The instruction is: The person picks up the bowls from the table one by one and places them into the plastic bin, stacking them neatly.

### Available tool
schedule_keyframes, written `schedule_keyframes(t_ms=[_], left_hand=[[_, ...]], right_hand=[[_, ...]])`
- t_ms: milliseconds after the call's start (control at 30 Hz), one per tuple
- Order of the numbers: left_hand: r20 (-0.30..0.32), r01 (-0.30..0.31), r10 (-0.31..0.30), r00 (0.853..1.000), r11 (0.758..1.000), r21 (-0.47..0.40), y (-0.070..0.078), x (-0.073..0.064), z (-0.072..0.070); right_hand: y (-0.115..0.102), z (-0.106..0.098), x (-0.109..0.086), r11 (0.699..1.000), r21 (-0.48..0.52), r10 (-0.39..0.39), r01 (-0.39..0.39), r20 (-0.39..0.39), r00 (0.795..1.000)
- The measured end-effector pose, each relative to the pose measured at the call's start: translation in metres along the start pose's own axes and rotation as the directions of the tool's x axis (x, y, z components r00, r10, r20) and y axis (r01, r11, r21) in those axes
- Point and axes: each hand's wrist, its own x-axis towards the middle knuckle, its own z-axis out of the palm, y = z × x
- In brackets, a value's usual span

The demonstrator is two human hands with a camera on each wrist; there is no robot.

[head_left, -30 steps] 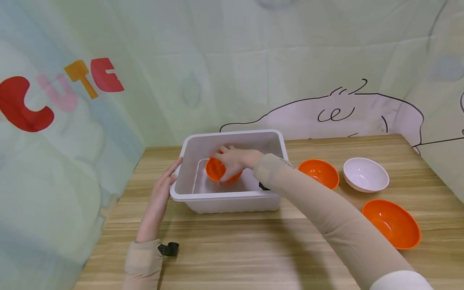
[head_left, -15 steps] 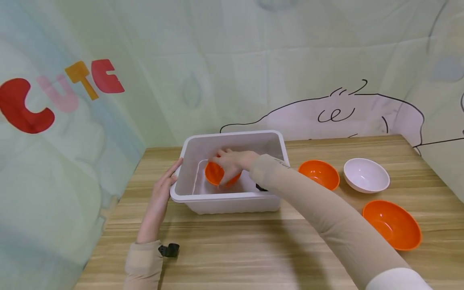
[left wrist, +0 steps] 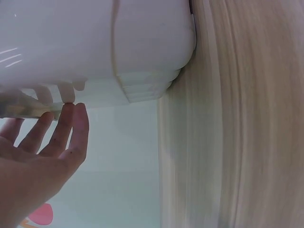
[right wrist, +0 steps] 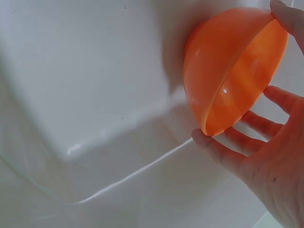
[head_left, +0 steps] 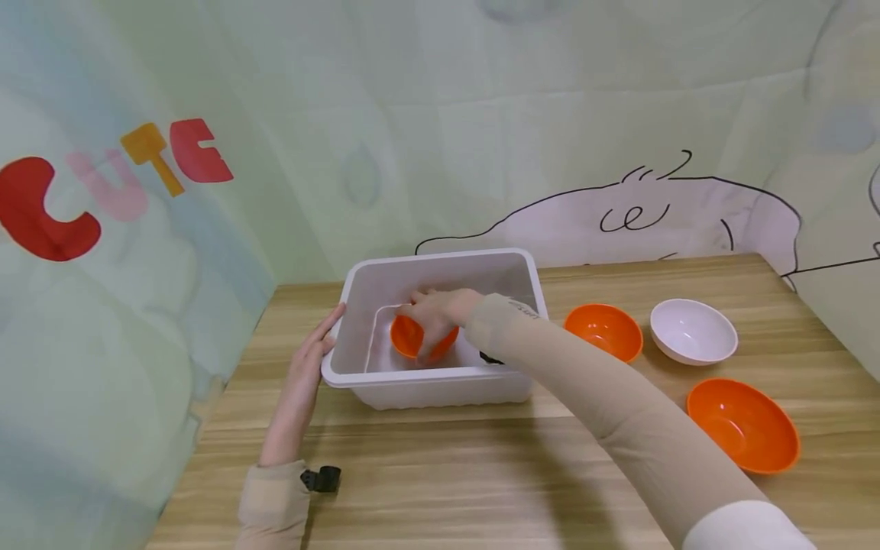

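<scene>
A whitish plastic bin [head_left: 440, 393] stands on the wooden table, and inside it, near the left end, is an orange bowl [head_left: 407, 336]. My right hand [head_left: 433, 317] reaches in from above and spans this bowl. The right wrist view shows the thumb and fingertips on opposite sides of the bowl's rim [right wrist: 228, 76]. Whether the bowl's base touches the bin floor, I cannot tell. My left hand [head_left: 305, 363] lies against the bin's left rim. In the left wrist view its fingers [left wrist: 78, 128] are extended, tips touching the edge from outside.
To the right of the bin sit an orange bowl [head_left: 605, 330], a white bowl [head_left: 693, 331] and a larger orange bowl [head_left: 742, 425] nearer the front. A printed curtain [head_left: 385, 137] hangs behind the table. My right forearm [head_left: 619, 405] crosses in front of the bin's right side.
My right hand has sunk slightly lower into the bin, over the orange bowl. The left hand stays at the bin's rim, and the bowls on the table have not moved.
</scene>
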Motion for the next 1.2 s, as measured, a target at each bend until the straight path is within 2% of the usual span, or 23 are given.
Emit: schedule_keyframes(t_ms=[200,400,1200], left_hand=[[-0.018,0.016,-0.015,1.000,1.000,0.006,-0.0007,-0.0009,-0.0006],[-0.009,0.005,-0.005,1.000,1.000,0.002,-0.0013,-0.0014,-0.0010],[-0.002,-0.012,0.012,1.000,1.000,-0.010,-0.0023,-0.0004,-0.0001]], right_hand=[[-0.0036,0.0000,0.0028,1.000,-0.018,0.016,-0.016,0.018,1.000],[-0.0044,0.0008,0.0036,0.999,-0.019,0.031,-0.030,0.035,0.999],[-0.0097,0.0005,-0.0002,1.000,-0.023,0.017,-0.016,0.045,0.999]])
